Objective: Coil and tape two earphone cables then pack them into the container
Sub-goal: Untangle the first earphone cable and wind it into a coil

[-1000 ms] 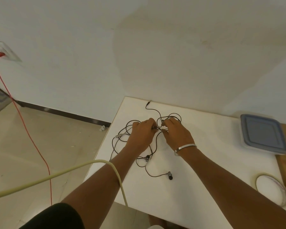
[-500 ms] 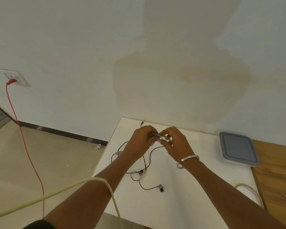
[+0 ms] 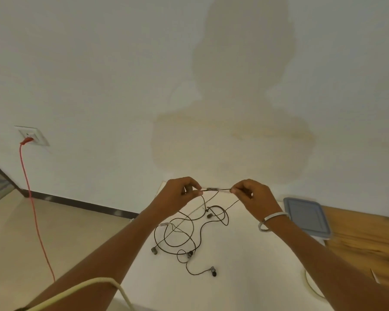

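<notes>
White tabletop (image 3: 245, 277) carries a lidded grey plastic container (image 3: 305, 217), well right of the fingers, awaiting packing. Thin black earphone cables (image 3: 184, 234) lie tangled below them. Left hand (image 3: 177, 196) and right hand (image 3: 252, 195) pinch one strand taut, probably to separate it for coiling.

Tangled black earphone cables (image 3: 184, 232) sprawl on the white table (one stretch lifted taut), blue-lidded container (image 3: 305, 217) right.
</notes>
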`<state>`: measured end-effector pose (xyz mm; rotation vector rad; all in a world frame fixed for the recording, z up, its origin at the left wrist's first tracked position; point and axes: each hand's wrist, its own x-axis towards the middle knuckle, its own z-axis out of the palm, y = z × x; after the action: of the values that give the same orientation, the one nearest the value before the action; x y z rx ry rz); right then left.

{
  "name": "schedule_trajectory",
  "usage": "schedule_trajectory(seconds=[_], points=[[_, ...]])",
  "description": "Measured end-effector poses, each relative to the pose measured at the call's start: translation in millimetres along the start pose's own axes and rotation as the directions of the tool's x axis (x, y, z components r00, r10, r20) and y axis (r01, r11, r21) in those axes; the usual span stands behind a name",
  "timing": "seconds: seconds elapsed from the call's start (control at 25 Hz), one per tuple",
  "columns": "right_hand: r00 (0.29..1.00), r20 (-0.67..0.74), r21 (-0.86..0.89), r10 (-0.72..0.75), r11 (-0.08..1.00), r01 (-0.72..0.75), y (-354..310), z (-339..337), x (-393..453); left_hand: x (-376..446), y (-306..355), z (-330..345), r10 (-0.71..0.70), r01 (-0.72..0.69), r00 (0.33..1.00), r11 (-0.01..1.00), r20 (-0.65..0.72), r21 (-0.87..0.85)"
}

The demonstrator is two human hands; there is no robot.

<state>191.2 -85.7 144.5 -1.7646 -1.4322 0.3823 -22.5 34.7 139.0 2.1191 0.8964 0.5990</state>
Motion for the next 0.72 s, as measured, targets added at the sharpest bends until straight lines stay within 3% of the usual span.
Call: schedule_trajectory(seconds=[0.16, 0.28, 0.4, 0.56, 0.72], points=[[0.993, -0.083, 0.078, 0.09, 0.993, -0.083, 7.5, -32.5, -2.1, 1.0, 10.1, -15.3, 0.011, -0.008, 0.999, 0.997, -0.041, 0.081], [0.989, -0.02, 0.02, 0.145, 0.989, -0.145, 14.0, -43.9, -10.5, 0.9, 19.6, -19.7, 0.02, -0.018, 0.999, 0.999, -0.038, 0.04], [0.991, 0.133, -0.052, 0.012, 0.999, -0.005, -4.0, -35.5, -16.3, 4.0, 42.0, -10.1, 0.078, -0.079, 0.996, 0.996, 0.037, 0.027], [0.961, 0.262, 0.051, -0.082, 0.996, 0.071, -50.1, -19.5, -7.1, 9.7, 72.9, 5.0, 0.17, -0.17, 0.977, 0.985, 0.126, -0.008], [0.975, 0.22, 0.005, -0.039, 0.999, 0.039, -45.9, -41.9, -4.9, 8.5, 69.4, -8.0, 0.132, -0.139, 0.98, 0.989, 0.146, 0.04]])
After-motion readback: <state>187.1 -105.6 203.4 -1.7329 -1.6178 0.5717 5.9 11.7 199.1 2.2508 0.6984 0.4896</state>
